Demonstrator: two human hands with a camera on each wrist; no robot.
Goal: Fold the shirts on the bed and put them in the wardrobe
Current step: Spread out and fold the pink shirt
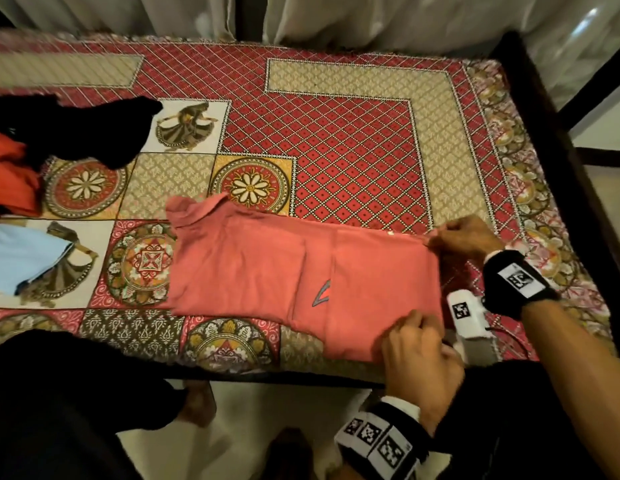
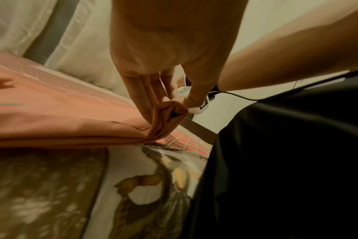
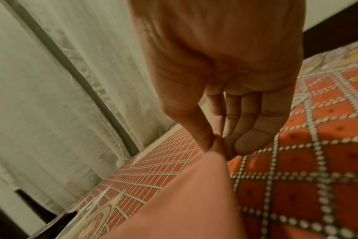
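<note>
A pink collared shirt (image 1: 274, 268) lies flat near the bed's front edge, sides folded in, collar to the left. My left hand (image 1: 414, 336) pinches its near right corner, bunched between thumb and fingers in the left wrist view (image 2: 168, 111). My right hand (image 1: 454, 237) pinches the far right corner, seen in the right wrist view as a pink point (image 3: 216, 145) held between thumb and forefinger. Both corners sit just off the patterned bedsheet (image 1: 353, 140).
At the left edge lie a black garment (image 1: 76, 126), a red one (image 1: 10, 171) and a light blue one (image 1: 17, 254). A dark bed frame (image 1: 558, 133) runs along the right side. White curtains (image 1: 336, 15) hang behind the bed.
</note>
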